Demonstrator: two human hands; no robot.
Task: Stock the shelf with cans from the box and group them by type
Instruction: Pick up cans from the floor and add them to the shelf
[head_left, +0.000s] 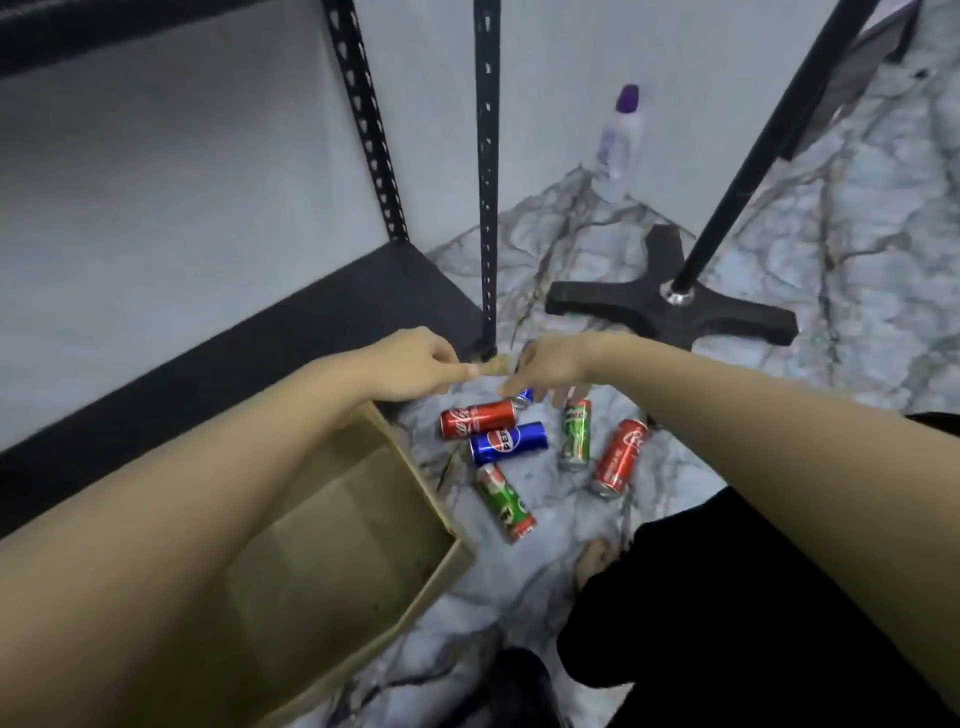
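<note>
Box (332, 525) emptied, left hand (415, 369) pinching its flap; right hand (550, 366) loose over 6 cans (509, 441) on floor; shelf (291, 338) unstocked.

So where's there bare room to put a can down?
The dark shelf board left of its upright post is bare. Marble floor shows free around the black stand base. It's crowded below both hands, where six cans lie beside the cardboard box.

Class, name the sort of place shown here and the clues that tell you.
Probably a storeroom or staged indoor room: a black slotted-metal shelving rack, a marble-patterned floor strewn with drink cans, and a black pole stand.
</note>
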